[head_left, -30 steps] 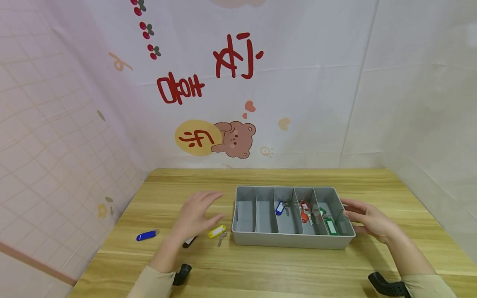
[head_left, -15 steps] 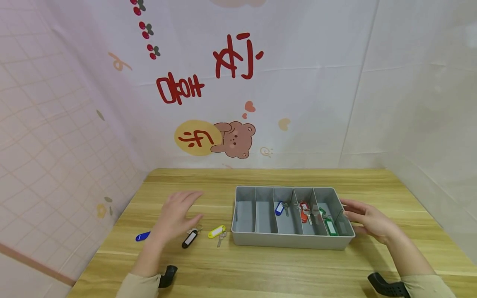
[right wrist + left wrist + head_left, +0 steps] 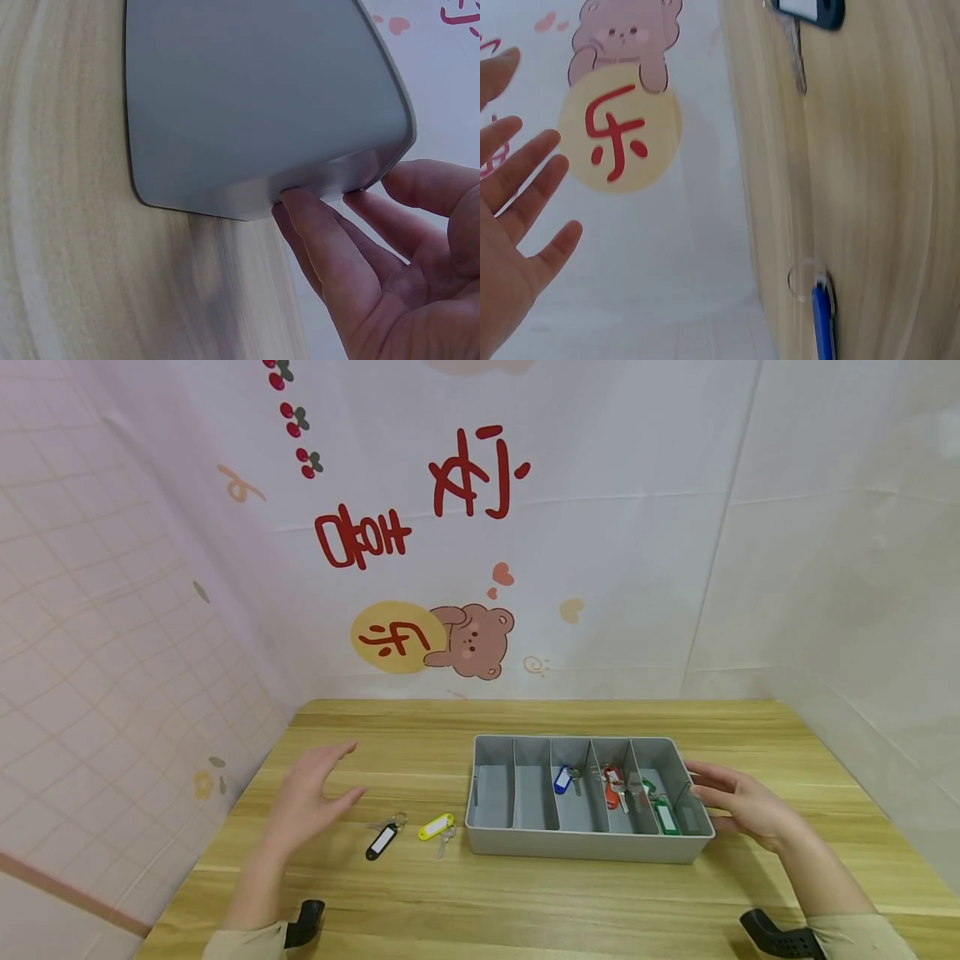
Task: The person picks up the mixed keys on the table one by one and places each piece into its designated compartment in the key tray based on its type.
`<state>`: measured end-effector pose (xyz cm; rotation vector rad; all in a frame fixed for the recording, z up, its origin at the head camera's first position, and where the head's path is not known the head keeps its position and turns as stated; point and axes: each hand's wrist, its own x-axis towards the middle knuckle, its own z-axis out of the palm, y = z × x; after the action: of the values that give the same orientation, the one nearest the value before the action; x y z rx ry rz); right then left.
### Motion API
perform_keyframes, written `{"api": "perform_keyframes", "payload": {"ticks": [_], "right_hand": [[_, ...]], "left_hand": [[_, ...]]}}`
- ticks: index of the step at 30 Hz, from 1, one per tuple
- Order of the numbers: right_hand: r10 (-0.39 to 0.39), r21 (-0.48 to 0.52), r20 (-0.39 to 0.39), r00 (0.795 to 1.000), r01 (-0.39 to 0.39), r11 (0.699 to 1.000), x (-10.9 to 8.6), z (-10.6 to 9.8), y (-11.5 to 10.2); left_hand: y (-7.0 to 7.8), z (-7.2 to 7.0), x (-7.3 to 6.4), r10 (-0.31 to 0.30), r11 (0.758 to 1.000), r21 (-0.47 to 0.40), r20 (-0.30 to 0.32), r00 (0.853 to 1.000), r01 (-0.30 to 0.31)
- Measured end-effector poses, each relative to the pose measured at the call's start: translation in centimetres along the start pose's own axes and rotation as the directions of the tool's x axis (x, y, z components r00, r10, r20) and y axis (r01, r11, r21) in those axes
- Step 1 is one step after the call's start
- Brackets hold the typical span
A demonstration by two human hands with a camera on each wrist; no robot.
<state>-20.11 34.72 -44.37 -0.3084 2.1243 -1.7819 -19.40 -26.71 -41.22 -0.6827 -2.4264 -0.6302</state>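
Work in hand judged part done: some items in place, three outstanding. Noted inside the long grey plastic tray (image 3: pixel 592 845) with five compartments, counting from the left: in the third, a white-labelled blue plastic key tag (image 3: pixel 562 779) with a silvery metal key (image 3: pixel 577 780); in the fourth, red plastic key tags (image 3: pixel 612 796); in the fifth, green plastic key tags (image 3: pixel 665 818). No tags visible in the first two.

Outstanding on the pale wood-grain table (image 3: pixel 585 902): a white-labelled yellow oblong key tag (image 3: pixel 436 827), just beside the tray's left end; a white-labelled black oblong key tag (image 3: pixel 382 842), farther left; a slim bright-blue plastic key tag (image 3: pixel 822 322), seen in the left wrist view only, probably behind the left hand (image 3: pixel 303 806) in the head view.

Left hand: raised over the table, left of the black tag; thumb and fingers spread wide, holding nothing.

Right hand (image 3: pixel 742 802): fingers parted, tips touching the tray's right end wall, apparently steadying. Cannot tell whether any fingertip hooks over the rim.
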Motion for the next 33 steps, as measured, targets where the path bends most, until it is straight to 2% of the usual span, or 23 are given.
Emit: {"api": "perform_keyframes", "payload": {"ticks": [4,8,13,16,20,25,29,33], "right_hand": [[0.008,-0.004,-0.006,1.0,-0.008,1.0,0.0,0.1,-0.1],[0.015,-0.012,-0.01,1.0,-0.016,1.0,0.1,0.2,-0.1],[0.013,-0.012,-0.002,1.0,-0.013,1.0,0.1,0.1,-0.2],[0.014,-0.01,0.001,1.0,-0.014,1.0,0.1,0.1,-0.2],[0.016,-0.012,-0.003,1.0,-0.016,1.0,0.1,0.2,-0.3],[0.016,-0.008,-0.004,1.0,-0.016,1.0,0.1,0.2,-0.3],[0.016,0.006,-0.002,1.0,-0.016,1.0,0.1,0.2,-0.3],[0.011,0.025,0.004,1.0,-0.011,1.0,0.0,0.0,-0.2]], "left_hand": [[-0.4,-1.1,-0.5,-0.064,0.993,-0.103,-0.021,0.998,0.061],[-0.6,-2.0,-1.1,-0.143,0.974,-0.181,-0.021,0.99,0.136],[-0.8,-2.9,-1.7,-0.183,0.946,-0.281,-0.05,0.982,0.162],[-1.0,-3.4,-2.1,-0.2,0.932,-0.314,-0.03,0.979,0.181],[-1.9,-3.9,-2.7,-0.25,0.897,-0.355,0.081,0.965,0.262],[-3.4,-4.2,-3.6,-0.269,0.843,-0.4,0.263,0.926,0.359],[-4.7,-4.1,-4.2,-0.254,0.82,-0.418,0.344,0.904,0.39],[-5.6,-4.0,-4.9,-0.26,0.784,-0.439,0.411,0.874,0.439]]}}
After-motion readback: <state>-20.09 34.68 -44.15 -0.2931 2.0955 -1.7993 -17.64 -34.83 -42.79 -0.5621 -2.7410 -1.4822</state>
